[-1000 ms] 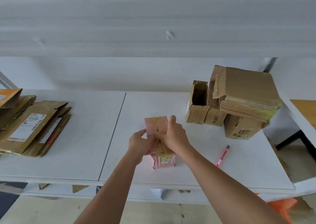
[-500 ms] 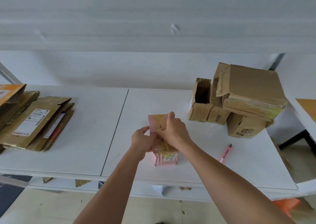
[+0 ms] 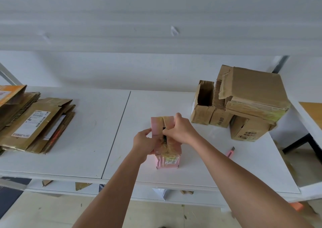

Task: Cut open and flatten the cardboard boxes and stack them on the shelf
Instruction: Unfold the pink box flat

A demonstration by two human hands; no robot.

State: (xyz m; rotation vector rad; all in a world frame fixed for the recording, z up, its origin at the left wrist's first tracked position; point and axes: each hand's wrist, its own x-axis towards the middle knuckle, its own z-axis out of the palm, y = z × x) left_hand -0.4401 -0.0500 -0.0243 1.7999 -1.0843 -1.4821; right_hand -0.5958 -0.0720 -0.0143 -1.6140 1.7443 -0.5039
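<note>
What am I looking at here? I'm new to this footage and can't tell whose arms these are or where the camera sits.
There is no machine: a person wears a wide-angle camera on the head, looking down at their own bare arms. The left hand and the right hand both grip the top flaps of a small pink cardboard box standing on a white table. To the left lies a pile of flattened brown cardboard; to the right sits a heap of brown cardboard boxes not yet flattened. A pink utility knife lies on the table beside the right forearm, untouched.
</note>
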